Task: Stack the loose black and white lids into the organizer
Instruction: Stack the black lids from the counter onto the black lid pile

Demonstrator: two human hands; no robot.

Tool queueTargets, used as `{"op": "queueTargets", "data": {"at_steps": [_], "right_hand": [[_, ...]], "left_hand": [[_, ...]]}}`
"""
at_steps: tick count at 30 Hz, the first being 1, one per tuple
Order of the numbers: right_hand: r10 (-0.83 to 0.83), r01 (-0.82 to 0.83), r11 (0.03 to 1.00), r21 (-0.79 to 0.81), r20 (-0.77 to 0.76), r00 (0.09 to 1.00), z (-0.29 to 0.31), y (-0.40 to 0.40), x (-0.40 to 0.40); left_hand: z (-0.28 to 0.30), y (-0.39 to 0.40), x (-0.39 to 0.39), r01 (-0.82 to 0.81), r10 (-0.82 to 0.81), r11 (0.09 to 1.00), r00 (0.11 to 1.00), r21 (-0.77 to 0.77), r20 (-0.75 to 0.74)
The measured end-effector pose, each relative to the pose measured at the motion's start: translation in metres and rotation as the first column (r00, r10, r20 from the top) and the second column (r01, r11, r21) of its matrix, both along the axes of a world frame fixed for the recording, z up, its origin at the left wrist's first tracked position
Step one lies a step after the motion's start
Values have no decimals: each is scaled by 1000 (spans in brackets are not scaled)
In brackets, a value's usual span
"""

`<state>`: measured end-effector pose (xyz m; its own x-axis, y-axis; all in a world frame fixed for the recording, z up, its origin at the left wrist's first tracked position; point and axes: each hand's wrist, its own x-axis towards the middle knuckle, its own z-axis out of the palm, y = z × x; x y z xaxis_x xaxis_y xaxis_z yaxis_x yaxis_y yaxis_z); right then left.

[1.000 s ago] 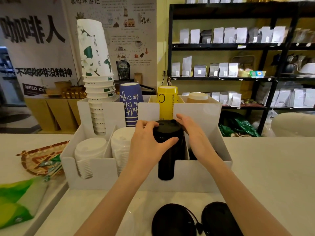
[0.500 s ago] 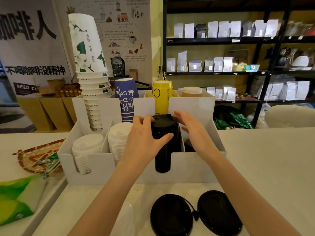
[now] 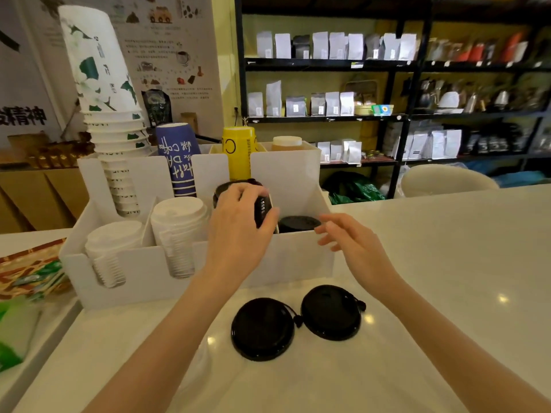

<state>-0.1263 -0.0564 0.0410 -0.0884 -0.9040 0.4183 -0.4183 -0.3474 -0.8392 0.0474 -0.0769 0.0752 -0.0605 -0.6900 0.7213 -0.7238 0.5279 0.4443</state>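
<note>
A white organizer (image 3: 143, 272) stands on the counter. Its two left front slots hold stacks of white lids (image 3: 114, 248), (image 3: 179, 225). My left hand (image 3: 238, 231) grips a tall stack of black lids (image 3: 262, 208) standing in the third front slot, and covers most of it. A short stack of black lids (image 3: 298, 223) sits in the rightmost slot. My right hand (image 3: 348, 242) hovers beside that slot, fingers apart and holding nothing. Two loose black lids (image 3: 262, 327), (image 3: 331, 311) lie flat on the counter in front of the organizer.
The organizer's rear slots hold paper cup stacks: white-green (image 3: 110, 114), blue (image 3: 177, 162), yellow (image 3: 238, 152). A woven tray (image 3: 26, 266) and green packets (image 3: 15, 332) lie at the left. Black shelves (image 3: 387, 114) with bags stand behind the white counter (image 3: 447, 278).
My right hand has come off the tall black lid stack and drawn back to the right, uncovering the short black stack. The left hand stays on the tall stack. The view moved closer.
</note>
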Motion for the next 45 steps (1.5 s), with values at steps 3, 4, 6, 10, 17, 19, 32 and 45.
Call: {"op": "queueTargets", "data": {"at_steps": [3,4,6,10,17,19,32,45], "right_hand": [[-46,50,996,69,-54,998,-14,20,-13],[-55,61,994,93,-71,996,-19,25,-17],[-62,76,988,137,-105,993,-30,36,-23],[-104,135,971,199,-160,982,-52,53,-28],[-138,183,968,174,-246,959,-64,66,-31],[-132,181,969,167,-269,954,-65,66,-31],[-173,188,973,135,-118,978,-67,63,-30],[-253,251,960,-122,1,967,-9,46,-15]], "left_hand": [[-14,7,-9,135,-136,990,990,41,26],[-20,9,-12,180,-183,979,983,92,26],[-33,11,-19,238,-251,947,967,215,35],[-55,17,-34,284,-362,846,927,452,96],[-73,25,-44,157,-467,708,836,689,289],[-76,27,-45,174,-489,695,826,697,281],[-87,25,-48,207,-404,810,875,549,267],[-29,28,-30,325,-313,909,946,260,-88]]}}
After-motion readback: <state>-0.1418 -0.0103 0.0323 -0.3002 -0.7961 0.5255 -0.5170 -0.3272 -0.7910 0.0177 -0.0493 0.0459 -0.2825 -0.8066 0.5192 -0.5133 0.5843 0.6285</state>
